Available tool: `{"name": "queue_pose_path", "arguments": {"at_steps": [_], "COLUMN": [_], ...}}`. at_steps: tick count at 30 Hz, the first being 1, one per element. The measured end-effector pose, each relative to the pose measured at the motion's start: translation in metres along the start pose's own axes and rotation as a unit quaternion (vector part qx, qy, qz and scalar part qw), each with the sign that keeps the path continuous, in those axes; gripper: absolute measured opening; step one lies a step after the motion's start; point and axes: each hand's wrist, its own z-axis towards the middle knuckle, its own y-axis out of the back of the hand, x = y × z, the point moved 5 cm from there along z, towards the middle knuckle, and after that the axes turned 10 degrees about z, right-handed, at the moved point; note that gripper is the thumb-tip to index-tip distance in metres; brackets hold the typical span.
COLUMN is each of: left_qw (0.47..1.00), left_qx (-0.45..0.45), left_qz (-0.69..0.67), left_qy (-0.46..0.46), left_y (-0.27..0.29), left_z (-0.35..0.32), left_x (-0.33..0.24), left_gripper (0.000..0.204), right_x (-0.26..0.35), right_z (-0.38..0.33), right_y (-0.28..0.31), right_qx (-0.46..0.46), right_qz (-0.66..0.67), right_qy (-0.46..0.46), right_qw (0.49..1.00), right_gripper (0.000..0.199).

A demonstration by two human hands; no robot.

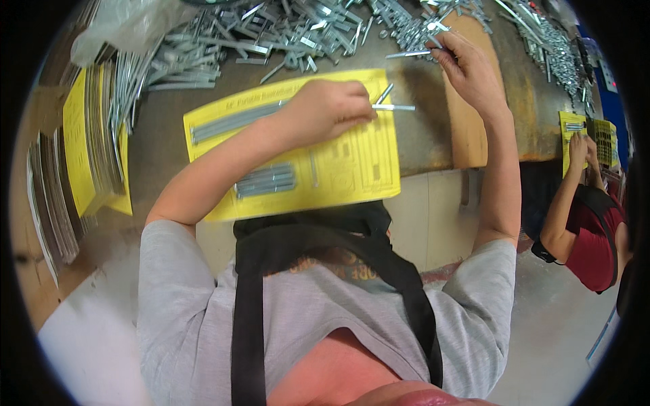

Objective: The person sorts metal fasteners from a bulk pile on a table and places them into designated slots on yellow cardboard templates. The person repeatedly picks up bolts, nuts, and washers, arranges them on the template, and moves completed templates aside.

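Note:
My left hand (332, 111) is closed over the upper part of a yellow printed card (352, 183). Two slim silver bolts (396, 107) stick out to the right from its fingertips. A row of long metal rods (237, 122) lies on the card, partly behind my left wrist. Nearer to me, a bundle of shorter bolts (267, 181) lies side by side on it, and a single thin one (313, 169) lies to their right. At the edge of a pile of bolts, my right hand (467, 71) pinches a silver bolt (409, 53) with thumb and fingers.
Loose metal parts (298, 34) are heaped along the far side of the table, with a clear plastic bag (128, 30) at far left. Stacked yellow cards (78, 142) stand at left. A brown cardboard strip (467, 128) lies at right. Farther right, another person (586, 230) handles a yellow card.

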Motion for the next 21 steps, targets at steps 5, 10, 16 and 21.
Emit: {"name": "queue_pose_path", "arguments": {"at_steps": [5,10,16,21], "left_qw": [0.992,0.989,0.981,0.980], "left_qx": [0.052,-0.061,-0.114,-0.072], "left_qz": [0.115,0.137,0.101,0.124], "left_qy": [0.000,0.001,0.124,0.136], "left_y": [-0.027,-0.021,0.001,-0.016], "left_z": [-0.061,-0.077,-0.100,-0.090], "left_x": [-0.039,-0.056,-0.052,-0.050], "left_gripper": [0.016,0.013,0.012,0.009], "right_x": [0.057,0.073,0.073,0.073], "right_z": [-0.027,-0.026,-0.021,-0.019], "right_y": [-0.057,-0.083,-0.089,-0.100], "right_qx": [0.112,0.191,0.258,0.256], "right_qz": [0.031,0.009,-0.001,0.014], "right_qy": [0.121,0.143,0.109,0.134], "right_qw": [0.986,0.971,0.960,0.957], "right_gripper": [0.015,0.016,0.016,0.017]}}
